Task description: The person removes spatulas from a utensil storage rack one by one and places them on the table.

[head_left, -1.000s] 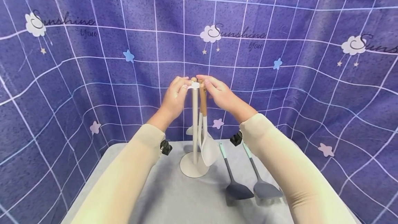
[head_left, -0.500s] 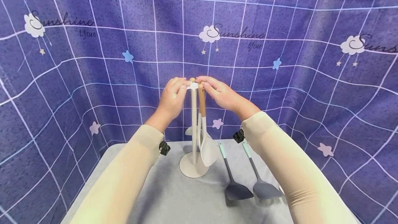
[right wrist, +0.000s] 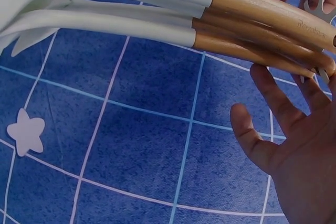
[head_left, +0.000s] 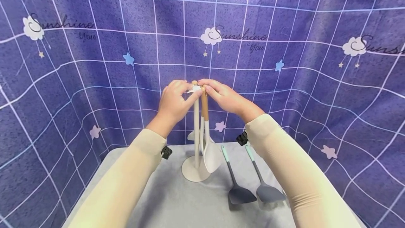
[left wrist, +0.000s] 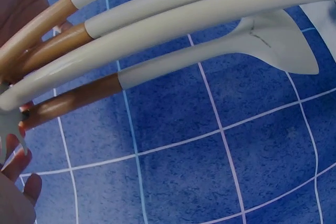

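An off-white utensil stand [head_left: 196,133] rises upright from a round base. Wooden-handled white utensils hang at its top, including a ladle [head_left: 212,157] in front and a turner [left wrist: 278,45] behind. At the stand's top, my left hand [head_left: 174,101] grips the hook ring [head_left: 196,88], its thumb reaching across to the handle ends. From the right, my right hand [head_left: 226,96] pinches the handle tops between thumb and forefinger; in the right wrist view its other fingers spread apart below the handles [right wrist: 268,11]. Exactly which handle it holds is partly hidden.
Two dark grey turners with mint handles lie on the grey table [head_left: 183,207]: one turner [head_left: 242,195] right of the base, the other turner [head_left: 270,192] farther right. A blue-purple gridded cloth [head_left: 152,45] hangs behind and around the table.
My left thumb has moved right across the stand's top toward the wooden handle ends. My right hand stays at the handle tops. The view has shifted slightly; the turners lie unmoved.
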The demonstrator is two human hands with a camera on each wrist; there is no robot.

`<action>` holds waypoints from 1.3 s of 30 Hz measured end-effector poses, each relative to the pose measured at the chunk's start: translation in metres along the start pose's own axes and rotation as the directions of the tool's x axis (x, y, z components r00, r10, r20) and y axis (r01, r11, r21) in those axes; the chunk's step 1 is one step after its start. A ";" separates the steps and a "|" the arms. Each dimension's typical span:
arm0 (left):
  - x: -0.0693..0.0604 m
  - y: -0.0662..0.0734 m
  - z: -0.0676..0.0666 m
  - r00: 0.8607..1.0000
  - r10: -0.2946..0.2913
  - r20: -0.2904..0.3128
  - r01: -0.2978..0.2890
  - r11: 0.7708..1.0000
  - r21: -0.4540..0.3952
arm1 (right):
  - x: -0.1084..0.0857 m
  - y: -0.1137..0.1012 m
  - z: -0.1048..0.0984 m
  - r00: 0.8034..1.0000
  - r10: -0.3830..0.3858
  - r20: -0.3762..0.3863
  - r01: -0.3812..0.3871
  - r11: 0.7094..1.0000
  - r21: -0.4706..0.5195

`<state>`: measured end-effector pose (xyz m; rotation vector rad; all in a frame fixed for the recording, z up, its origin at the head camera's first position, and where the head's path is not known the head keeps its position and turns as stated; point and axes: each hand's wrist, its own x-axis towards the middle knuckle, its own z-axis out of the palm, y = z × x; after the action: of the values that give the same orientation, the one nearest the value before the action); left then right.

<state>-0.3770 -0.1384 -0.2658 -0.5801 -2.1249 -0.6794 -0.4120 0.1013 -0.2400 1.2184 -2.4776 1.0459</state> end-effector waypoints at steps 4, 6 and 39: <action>0.000 0.002 0.001 1.000 0.013 -0.024 -0.012 0.999 0.035 | 0.000 0.001 0.001 1.000 0.000 -0.003 0.000 1.000 0.007; 0.000 0.003 0.002 0.999 0.028 -0.037 -0.027 0.999 0.037 | -0.001 0.001 0.001 1.000 0.002 0.001 -0.002 1.000 0.013; 0.004 -0.006 -0.004 0.998 0.034 0.055 -0.028 0.995 -0.094 | -0.005 -0.011 0.003 0.991 -0.025 -0.135 -0.005 0.977 -0.212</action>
<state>-0.3807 -0.1447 -0.2624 -0.6893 -2.1407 -0.7563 -0.4005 0.0976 -0.2386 1.0570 -2.4023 0.8074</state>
